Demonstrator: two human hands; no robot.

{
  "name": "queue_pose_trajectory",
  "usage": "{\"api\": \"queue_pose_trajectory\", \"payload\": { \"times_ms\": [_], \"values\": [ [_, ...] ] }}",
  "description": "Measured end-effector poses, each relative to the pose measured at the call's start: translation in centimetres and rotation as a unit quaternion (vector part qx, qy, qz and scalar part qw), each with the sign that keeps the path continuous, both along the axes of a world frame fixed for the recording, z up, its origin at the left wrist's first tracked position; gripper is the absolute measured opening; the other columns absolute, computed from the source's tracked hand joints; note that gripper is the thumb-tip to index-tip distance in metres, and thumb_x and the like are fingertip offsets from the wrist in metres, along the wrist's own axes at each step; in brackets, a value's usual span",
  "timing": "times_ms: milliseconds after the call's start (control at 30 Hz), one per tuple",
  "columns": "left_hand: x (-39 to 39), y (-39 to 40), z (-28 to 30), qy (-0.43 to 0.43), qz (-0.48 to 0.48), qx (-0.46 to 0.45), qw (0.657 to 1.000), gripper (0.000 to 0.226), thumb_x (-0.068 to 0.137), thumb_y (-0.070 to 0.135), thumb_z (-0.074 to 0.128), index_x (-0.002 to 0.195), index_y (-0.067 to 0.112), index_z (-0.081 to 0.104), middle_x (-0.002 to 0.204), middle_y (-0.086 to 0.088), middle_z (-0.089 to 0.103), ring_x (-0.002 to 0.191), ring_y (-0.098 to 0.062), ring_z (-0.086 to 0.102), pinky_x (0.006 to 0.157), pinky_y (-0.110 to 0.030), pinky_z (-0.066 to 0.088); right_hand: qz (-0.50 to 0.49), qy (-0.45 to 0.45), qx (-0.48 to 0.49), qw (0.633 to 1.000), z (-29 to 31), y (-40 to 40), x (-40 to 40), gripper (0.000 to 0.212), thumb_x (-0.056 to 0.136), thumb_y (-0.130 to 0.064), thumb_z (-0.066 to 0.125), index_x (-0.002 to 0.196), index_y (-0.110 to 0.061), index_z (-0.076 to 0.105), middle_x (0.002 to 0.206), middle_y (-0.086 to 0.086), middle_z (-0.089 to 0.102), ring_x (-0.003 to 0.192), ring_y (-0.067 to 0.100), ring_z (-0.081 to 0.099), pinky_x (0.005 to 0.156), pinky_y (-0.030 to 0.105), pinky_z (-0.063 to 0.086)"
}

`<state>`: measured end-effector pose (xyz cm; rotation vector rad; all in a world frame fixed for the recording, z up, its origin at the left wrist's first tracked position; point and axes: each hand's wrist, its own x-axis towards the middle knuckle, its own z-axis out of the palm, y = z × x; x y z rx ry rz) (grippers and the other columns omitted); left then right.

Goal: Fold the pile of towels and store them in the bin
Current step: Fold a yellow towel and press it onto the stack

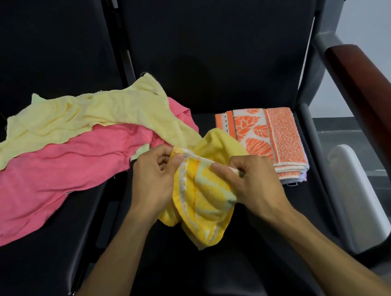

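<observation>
Terry towels on black padded bench seats (227, 66). Bright yellow towel (206, 205), woven white stripes and stitched hem, hangs bunched between both hands above the seat front. Left hand (154, 180) pinches its hem edge, fingers curled closed; right hand (250, 180) grips the same hem just beside, knuckles up. Crumpled pale yellow towel (82, 119) lies over a pink towel (48, 181) at left. Folded orange leaf-pattern towel (272, 138) sits flat at right, near a glossy wooden armrest (389, 132).

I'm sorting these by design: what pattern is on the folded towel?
Orange leaf shapes on white, with an orange speckled band, on the folded towel; seen in the head view.
</observation>
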<state>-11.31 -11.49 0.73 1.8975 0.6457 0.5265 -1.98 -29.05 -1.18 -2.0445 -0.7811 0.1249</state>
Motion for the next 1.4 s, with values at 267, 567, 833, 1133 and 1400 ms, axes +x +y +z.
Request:
{"api": "queue_pose_trajectory", "payload": {
  "times_ms": [267,567,833,1133,1400],
  "values": [
    [-0.4,1.8,-0.1,-0.013,0.073,-0.058,0.996,0.013,0.098,0.015,0.064,0.089,0.02,0.073,0.083,0.003,0.076,0.077,-0.011,0.073,0.069,-0.03,0.057,0.068,-0.002,-0.029,0.997,0.0,-1.3,1.2,0.03,0.098,-0.028,0.062,0.07,-0.017,0.06,0.06,-0.003,0.057,0.057,0.013,0.052,0.054,0.034,0.039],
    [-1.2,3.2,-0.5,-0.011,0.086,-0.066,0.994,0.013,0.1,0.014,0.062,0.094,0.014,0.074,0.085,-0.001,0.077,0.081,-0.017,0.074,0.077,-0.039,0.061,0.117,0.026,-0.023,0.992,0.6,-2.2,1.9,0.023,0.098,-0.023,0.061,0.078,-0.014,0.068,0.07,-0.001,0.064,0.065,0.015,0.058,0.061,0.038,0.048],
    [-2.0,3.5,-0.4,-0.007,0.084,-0.064,0.994,0.013,0.1,0.014,0.061,0.094,0.014,0.073,0.087,-0.004,0.076,0.082,-0.021,0.075,0.073,-0.037,0.061,0.055,-0.02,-0.016,0.998,1.1,-2.8,2.0,0.055,0.086,-0.059,0.059,0.051,-0.018,0.048,0.046,-0.007,0.039,0.046,0.01,0.037,0.048,0.024,0.029],
    [-4.6,5.7,-0.6,-0.003,0.117,-0.053,0.992,0.018,0.099,0.009,0.061,0.088,0.016,0.073,0.083,-0.005,0.075,0.077,-0.02,0.071,0.075,-0.044,0.059,0.082,-0.106,-0.158,0.978,0.5,-4.0,2.8,0.049,0.091,-0.053,0.06,0.055,-0.023,0.046,0.049,-0.007,0.043,0.047,0.009,0.043,0.051,0.026,0.03],
    [-6.0,7.6,-0.8,-0.008,0.15,-0.058,0.987,0.018,0.1,0.011,0.06,0.089,0.017,0.073,0.086,-0.007,0.076,0.078,-0.02,0.071,0.078,-0.046,0.059,0.112,-0.049,-0.155,0.98,0.8,-4.8,3.7,0.027,0.095,-0.027,0.066,0.07,-0.02,0.059,0.065,-0.004,0.06,0.064,0.015,0.057,0.058,0.03,0.043]
  ]
}}
